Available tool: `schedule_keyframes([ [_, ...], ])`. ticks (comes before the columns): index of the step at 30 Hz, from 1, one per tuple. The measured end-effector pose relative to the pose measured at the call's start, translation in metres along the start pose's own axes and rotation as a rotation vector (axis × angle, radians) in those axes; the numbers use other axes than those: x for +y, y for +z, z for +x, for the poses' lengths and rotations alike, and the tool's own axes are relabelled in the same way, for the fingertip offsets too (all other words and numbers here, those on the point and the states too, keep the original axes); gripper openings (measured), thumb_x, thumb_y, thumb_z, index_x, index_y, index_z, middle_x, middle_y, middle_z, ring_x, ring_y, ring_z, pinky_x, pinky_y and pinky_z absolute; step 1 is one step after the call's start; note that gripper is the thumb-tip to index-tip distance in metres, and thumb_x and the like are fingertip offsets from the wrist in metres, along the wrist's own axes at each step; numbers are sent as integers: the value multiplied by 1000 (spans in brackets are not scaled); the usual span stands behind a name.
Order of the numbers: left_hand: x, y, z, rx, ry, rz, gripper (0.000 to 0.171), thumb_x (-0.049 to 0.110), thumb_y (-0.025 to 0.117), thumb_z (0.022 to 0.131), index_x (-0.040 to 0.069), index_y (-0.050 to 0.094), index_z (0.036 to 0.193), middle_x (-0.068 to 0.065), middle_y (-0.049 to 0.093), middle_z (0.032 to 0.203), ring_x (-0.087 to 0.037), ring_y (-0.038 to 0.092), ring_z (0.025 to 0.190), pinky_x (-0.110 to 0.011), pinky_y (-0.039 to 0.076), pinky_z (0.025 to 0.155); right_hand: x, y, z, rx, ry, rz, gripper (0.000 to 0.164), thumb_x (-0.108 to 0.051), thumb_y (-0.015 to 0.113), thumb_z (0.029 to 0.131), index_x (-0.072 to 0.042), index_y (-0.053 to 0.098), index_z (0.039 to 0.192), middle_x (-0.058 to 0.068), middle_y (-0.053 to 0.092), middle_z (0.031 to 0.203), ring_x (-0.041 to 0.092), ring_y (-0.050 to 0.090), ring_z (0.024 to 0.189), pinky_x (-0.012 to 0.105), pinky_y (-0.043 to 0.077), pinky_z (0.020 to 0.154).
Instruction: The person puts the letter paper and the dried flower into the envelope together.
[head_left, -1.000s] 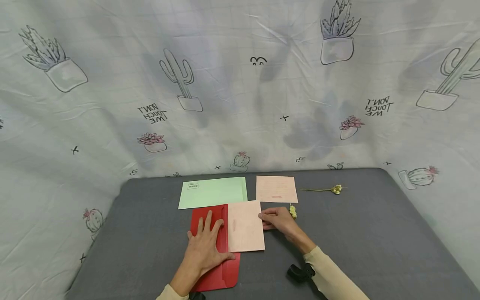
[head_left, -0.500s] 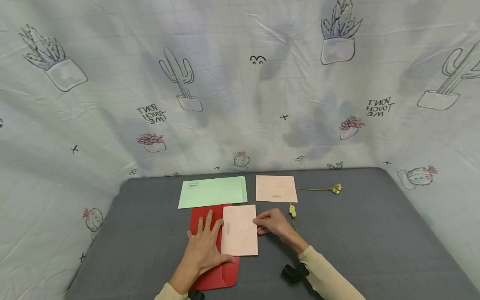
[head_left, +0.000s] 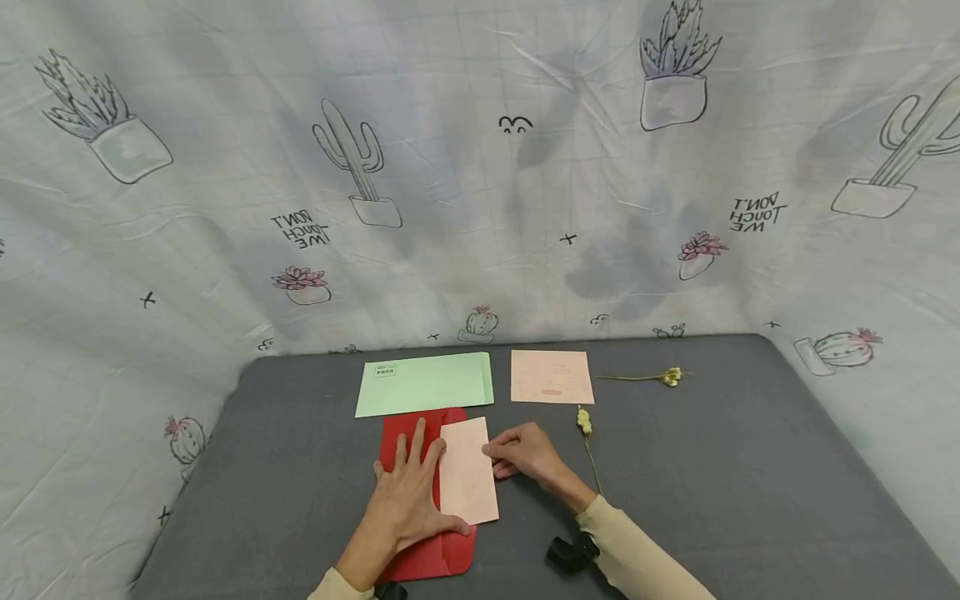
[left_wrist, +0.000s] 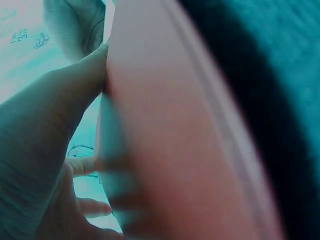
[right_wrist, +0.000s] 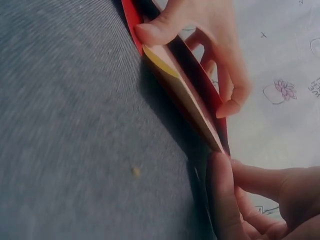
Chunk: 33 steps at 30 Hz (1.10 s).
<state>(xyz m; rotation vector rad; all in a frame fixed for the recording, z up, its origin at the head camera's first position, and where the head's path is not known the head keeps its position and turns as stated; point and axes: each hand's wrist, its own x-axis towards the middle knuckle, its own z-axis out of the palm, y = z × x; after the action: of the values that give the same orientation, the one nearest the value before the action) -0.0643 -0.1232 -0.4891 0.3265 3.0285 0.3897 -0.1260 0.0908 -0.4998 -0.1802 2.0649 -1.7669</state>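
A red envelope (head_left: 427, 565) lies flat under my spread left hand (head_left: 405, 500), its fingers straight across it and the thumb at the opening edge. A pink card (head_left: 468, 473) sticks out of the envelope's right side; its left part is hidden. My right hand (head_left: 527, 454) pinches the card's right edge between thumb and fingers. Seen from the right wrist, the card (right_wrist: 192, 102) sits between the red walls (right_wrist: 212, 95), and a curved yellow strip (right_wrist: 160, 62) shows at its end. The left wrist view has a blurred reddish surface (left_wrist: 165, 115) close up beside the thumb.
Behind the envelope lie a green envelope (head_left: 423, 385) and a second pink card (head_left: 552, 377). A dried yellow flower (head_left: 670, 377) lies at the back right, another (head_left: 584, 422) just right of my right hand. All rest on the grey table (head_left: 720, 483), before a printed curtain (head_left: 480, 167).
My right hand has moved left with the pink card, and less of the card shows outside the red envelope. More of the nearer flower's stem is uncovered. My left hand has stayed put.
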Motion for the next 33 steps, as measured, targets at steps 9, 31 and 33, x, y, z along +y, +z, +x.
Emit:
schedule_keyframes([
  [9,0,4,1,3,7,9,122,81,77,48,14,41,144,-22,25,156,-51,28,138,-81,32,88,1,6,2,35,-16,1,18,-4,69,89,13,70,96,13,70,75,12,67,61,31,59,61],
  [31,-2,7,0,15,9,3,119,79,78,49,15,41,143,-22,26,156,-52,26,140,-81,30,89,-4,15,2,62,0,-7,18,-7,69,90,11,71,91,11,68,71,12,67,57,31,59,58],
  [33,-3,6,0,19,13,-5,118,78,78,50,15,41,143,-22,26,156,-52,27,139,-81,31,88,-4,16,2,61,2,-9,17,-7,70,90,11,71,91,10,68,72,13,67,58,31,59,58],
])
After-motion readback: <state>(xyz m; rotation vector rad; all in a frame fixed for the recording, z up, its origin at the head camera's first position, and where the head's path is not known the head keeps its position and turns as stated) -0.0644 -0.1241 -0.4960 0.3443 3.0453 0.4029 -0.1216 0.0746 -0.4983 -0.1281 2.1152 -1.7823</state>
